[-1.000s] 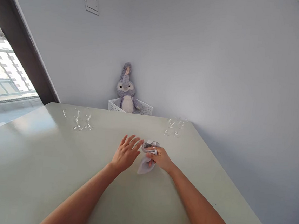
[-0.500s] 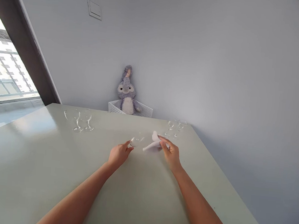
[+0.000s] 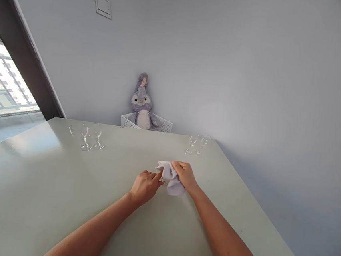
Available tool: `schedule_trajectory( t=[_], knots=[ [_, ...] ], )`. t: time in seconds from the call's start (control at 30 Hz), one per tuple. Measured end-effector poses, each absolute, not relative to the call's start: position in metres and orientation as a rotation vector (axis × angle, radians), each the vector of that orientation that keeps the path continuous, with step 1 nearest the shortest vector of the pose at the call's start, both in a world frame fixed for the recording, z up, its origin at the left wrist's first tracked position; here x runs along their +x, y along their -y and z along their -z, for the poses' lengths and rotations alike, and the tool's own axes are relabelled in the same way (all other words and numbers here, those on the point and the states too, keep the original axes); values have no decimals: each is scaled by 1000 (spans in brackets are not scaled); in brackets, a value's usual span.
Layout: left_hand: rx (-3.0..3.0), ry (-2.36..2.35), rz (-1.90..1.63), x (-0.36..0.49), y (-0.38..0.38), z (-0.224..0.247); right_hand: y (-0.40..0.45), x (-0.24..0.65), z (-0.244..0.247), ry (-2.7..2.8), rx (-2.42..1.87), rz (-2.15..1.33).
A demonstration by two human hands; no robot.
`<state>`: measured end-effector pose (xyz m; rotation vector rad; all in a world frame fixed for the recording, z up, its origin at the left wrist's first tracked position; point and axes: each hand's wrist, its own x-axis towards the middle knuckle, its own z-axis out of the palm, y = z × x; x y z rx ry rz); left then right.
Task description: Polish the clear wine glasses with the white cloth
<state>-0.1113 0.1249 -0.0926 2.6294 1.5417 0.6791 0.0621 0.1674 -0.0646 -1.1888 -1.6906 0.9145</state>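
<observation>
My left hand is closed on a small stemmed glass, just above the middle of the table. Only a bit of its clear stem end shows between the fingertips; the bowl is hidden by a white cloth. From the other side my right hand grips that cloth, thumb on top, with the fabric bunched around the glass. One end of the cloth hangs down below the right fingers. Whether the cloth is inside the bowl or only around it I cannot tell.
Two larger stemmed glasses stand at the left of the pale table. Two smaller stemmed glasses stand toward the far right corner. Behind the far edge, a plush toy sits in a white perforated basket by the wall.
My hands have come together and nearer to me. The cloth, earlier apart on the right, now covers the glass, which my left hand has brought right and toward me.
</observation>
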Motion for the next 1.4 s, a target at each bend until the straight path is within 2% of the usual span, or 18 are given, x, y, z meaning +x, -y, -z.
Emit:
schedule_trajectory(
  t=[0.1,0.2,0.37,0.53,0.8,1.07,1.27,1.4],
  knots=[
    [2423,-1643,-762,-108,-124,97,-177,63,74,1123,-1076,-1365],
    [2201,-1737,-823,-105,-124,100,-180,53,85,817,-962,-1484],
    [1812,-1737,-971,-98,-125,97,-163,30,93,732,-914,-1458],
    [1686,-1628,-1095,-87,-121,95,-135,11,98,1026,-826,-1464],
    [1822,-1441,-1254,-90,-119,87,-149,27,103,1264,-1225,-1095],
    [1126,-1213,-1272,-104,-128,78,-147,27,92,2202,-1539,-517],
    [758,-1066,-1455,-111,-141,83,-148,35,89,2423,-1356,-120],
    [566,-990,-1575,-123,-151,87,-154,43,97,2247,-1398,-115]
  ],
)
